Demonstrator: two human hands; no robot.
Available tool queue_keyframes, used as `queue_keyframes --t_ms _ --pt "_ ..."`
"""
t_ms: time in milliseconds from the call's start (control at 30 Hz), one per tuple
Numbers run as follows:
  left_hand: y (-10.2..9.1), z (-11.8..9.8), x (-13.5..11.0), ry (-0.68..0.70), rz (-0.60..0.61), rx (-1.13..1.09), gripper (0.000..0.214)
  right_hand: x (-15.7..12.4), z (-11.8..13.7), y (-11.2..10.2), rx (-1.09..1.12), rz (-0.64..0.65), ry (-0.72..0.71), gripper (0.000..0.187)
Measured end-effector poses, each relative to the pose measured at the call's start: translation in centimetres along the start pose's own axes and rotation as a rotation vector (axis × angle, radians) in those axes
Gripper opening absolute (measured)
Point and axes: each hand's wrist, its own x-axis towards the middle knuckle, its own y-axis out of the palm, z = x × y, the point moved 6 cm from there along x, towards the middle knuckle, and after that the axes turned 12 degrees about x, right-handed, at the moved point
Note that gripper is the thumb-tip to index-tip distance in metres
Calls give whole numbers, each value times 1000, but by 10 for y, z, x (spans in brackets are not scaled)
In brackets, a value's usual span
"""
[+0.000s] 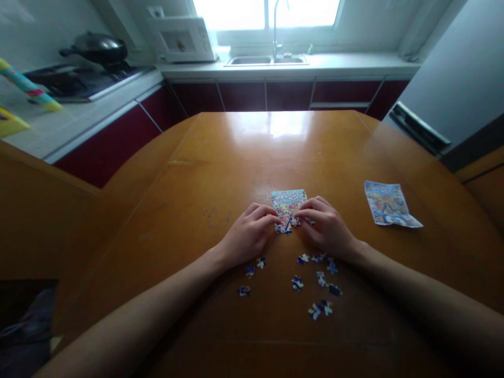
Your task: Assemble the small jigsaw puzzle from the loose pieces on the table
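A partly joined jigsaw puzzle (289,198) lies flat on the wooden table, with a colourful printed picture and an uneven lower edge. My left hand (252,228) rests at its left side, fingers curled together and pressing on that edge. From the right, my right hand (325,223) reaches over the puzzle's lower right part with bent fingers, touching pieces there. Its fingertips hide some of the pieces. Nearer to me lie loose jigsaw pieces: a few by my left wrist, such as a dark blue piece (250,270), and several to the right, including a blue and white piece (297,283).
A creased printed sheet (388,205) lies to the right on the wooden table (236,157). Beyond the table are a counter with a sink (255,60), a white microwave (183,39), and a stove with a dark pan (98,47). A fridge (460,79) stands at the right.
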Motion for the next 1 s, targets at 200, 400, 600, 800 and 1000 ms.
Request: queue_keyframes --t_ms 200,400,600,800,1000 --pt "2 -2 -3 44 49 58 46 -2 -19 -11 31 -147 119 24" --pt "4 -1 -3 58 77 72 43 -1 -22 -9 51 -145 145 25" --pt "6 0 -2 57 107 80 35 -1 -24 -9 63 -138 160 26" --pt "6 1 -2 56 102 69 39 0 -25 -9 63 -139 163 26" --pt "4 1 -1 27 76 25 48 0 -26 -10 74 -156 175 28"
